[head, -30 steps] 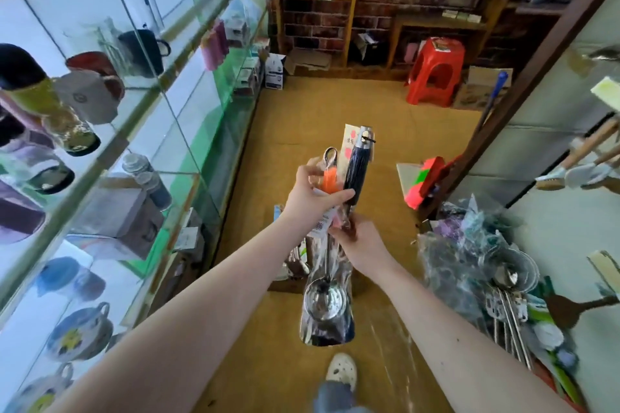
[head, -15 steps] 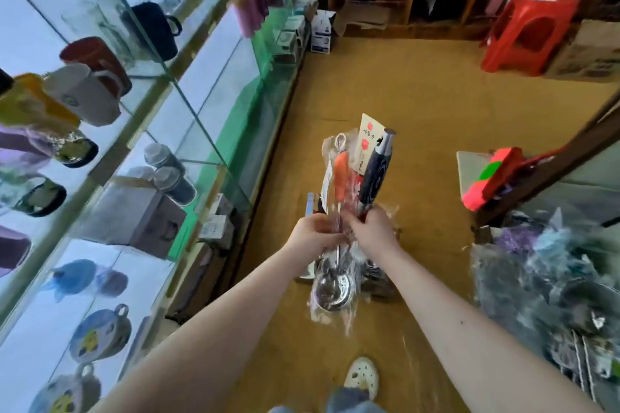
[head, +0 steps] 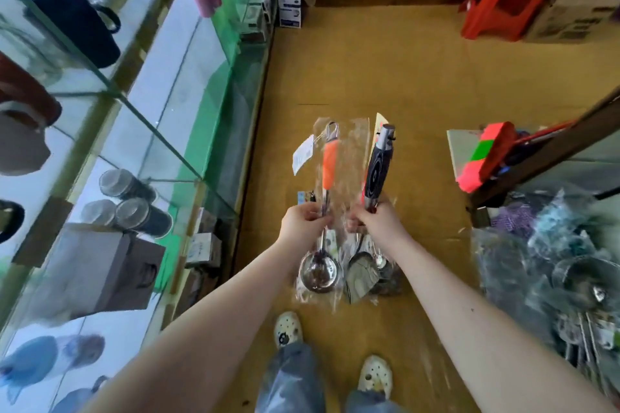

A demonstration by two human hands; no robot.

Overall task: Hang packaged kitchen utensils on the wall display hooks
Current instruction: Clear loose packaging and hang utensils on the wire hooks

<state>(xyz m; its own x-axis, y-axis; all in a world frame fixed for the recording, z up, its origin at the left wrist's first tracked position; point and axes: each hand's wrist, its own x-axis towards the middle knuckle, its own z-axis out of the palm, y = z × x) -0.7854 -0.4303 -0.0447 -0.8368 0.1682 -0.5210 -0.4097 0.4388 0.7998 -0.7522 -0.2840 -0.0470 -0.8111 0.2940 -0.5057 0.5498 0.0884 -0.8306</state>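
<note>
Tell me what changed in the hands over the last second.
The two packs, bunched together before, are now pulled apart sideways: the left hand grips the orange-handled ladle alone, and the right hand grips the black-handled utensil. Both stay wrapped in clear plastic, handles up, neither hung yet.

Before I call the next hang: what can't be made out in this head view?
Wall hooks: none in the head view, beyond the frame.
White tag on the orange-handled ladle: print too small, blurred.
Black-handled utensil: working end obscured by right hand and crinkled wrap.
Bagged utensil pile at right: motion-blurred, cut by the edge.
</note>
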